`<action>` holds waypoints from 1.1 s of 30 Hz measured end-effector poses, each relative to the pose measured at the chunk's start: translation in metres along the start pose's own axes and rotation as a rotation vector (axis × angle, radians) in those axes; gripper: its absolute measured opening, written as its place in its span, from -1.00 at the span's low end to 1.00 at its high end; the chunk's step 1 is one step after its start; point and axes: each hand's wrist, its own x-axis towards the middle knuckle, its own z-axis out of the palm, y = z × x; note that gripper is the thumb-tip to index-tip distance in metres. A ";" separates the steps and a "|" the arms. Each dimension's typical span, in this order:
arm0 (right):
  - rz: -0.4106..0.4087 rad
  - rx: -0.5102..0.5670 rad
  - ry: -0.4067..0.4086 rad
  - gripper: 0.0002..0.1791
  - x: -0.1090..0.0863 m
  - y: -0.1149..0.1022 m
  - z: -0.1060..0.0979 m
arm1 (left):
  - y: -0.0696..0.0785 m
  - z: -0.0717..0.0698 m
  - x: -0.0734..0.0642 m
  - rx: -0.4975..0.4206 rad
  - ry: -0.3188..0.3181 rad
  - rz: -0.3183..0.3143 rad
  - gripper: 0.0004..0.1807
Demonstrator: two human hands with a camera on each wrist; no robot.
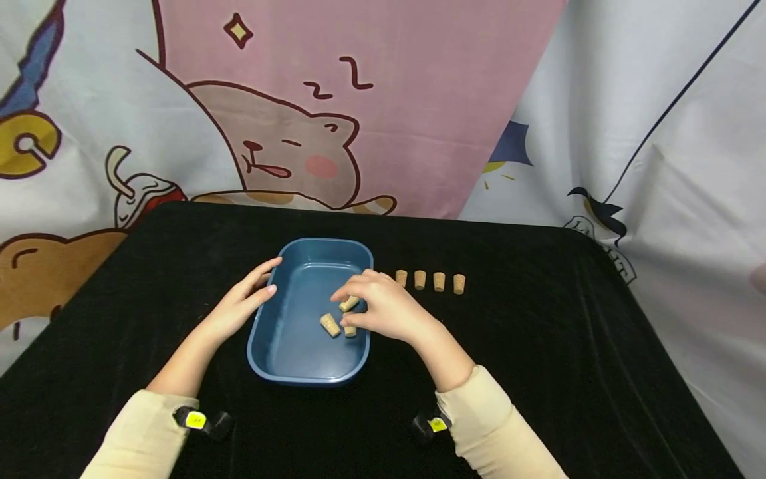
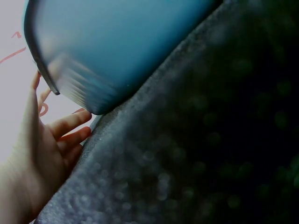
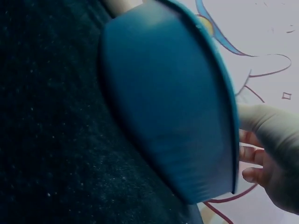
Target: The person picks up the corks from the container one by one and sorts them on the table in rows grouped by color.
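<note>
A blue rectangular tub (image 1: 257, 362) sits on the black table, and three tan corks lie inside it toward the right. The leftmost cork (image 1: 330, 324) is fully visible; another cork (image 1: 349, 304) is partly covered by the right fingers, and a lower cork (image 1: 350, 330) by the thumb. My right hand (image 1: 389, 306) reaches over the right rim, thumb and fingertips apart around these corks. In the right wrist view, the tub wall hides its fingertips. My left hand (image 1: 242, 303) lies along the left rim with extended fingers, its fingertips right at the tub's side.
To the right of the tub, several upright corks (image 1: 439, 282) stand in a row on the black cloth (image 1: 538, 346), the nearest partly behind the right hand. A printed curtain (image 1: 419, 133) hangs behind the table. Dark wrist devices (image 1: 197, 419) sit by both sleeves.
</note>
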 end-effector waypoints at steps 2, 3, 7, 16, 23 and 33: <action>0.007 -0.028 -0.039 -0.62 0.005 0.000 0.002 | 0.000 0.000 0.000 0.002 0.000 -0.005 -0.41; 0.013 -0.047 -0.055 -0.61 0.007 0.000 0.003 | 0.000 0.000 0.000 0.004 0.002 -0.005 -0.41; 0.029 -0.121 -0.110 -0.60 0.017 -0.002 0.005 | 0.000 0.001 0.000 0.005 0.004 -0.016 -0.41; 0.111 -0.201 -0.262 -0.60 0.034 -0.011 0.013 | -0.002 0.000 0.001 -0.009 -0.014 -0.019 -0.41; 0.119 -0.249 -0.294 -0.62 0.041 -0.013 0.017 | -0.002 -0.001 0.000 -0.005 -0.003 -0.015 -0.41; 0.107 -0.232 -0.309 -0.73 0.041 -0.011 0.020 | -0.002 -0.001 0.001 -0.005 -0.005 -0.011 -0.41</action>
